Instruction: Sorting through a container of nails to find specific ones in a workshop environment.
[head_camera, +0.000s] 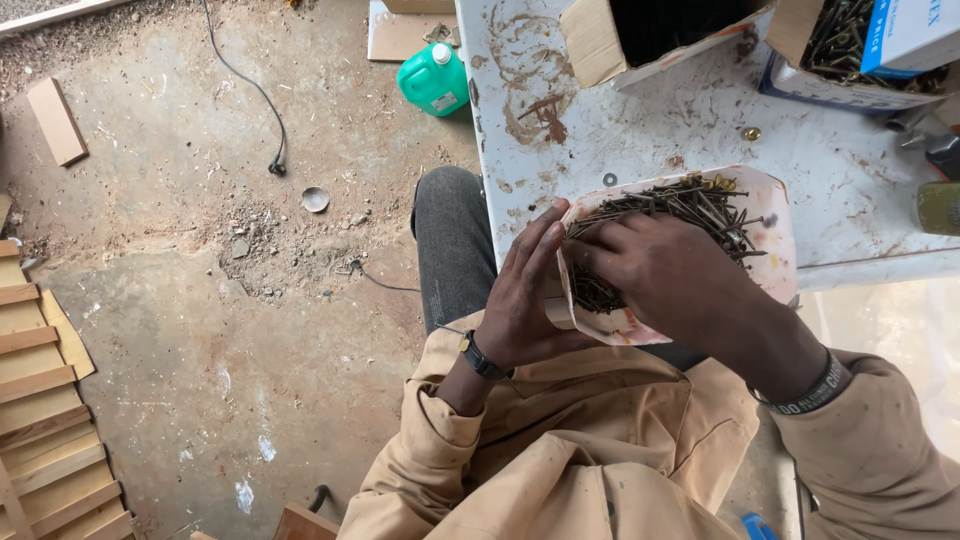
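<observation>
Both hands at tray (table-edge)

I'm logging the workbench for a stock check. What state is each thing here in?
Pink tray: full of dark screws, tilted at the table edge.
Left hand: steadying the tray's near edge.
Right hand: fingers in the screws.
Cardboard box: flaps open.
Green jug: capped, on the floor.
Table: stained.
</observation>
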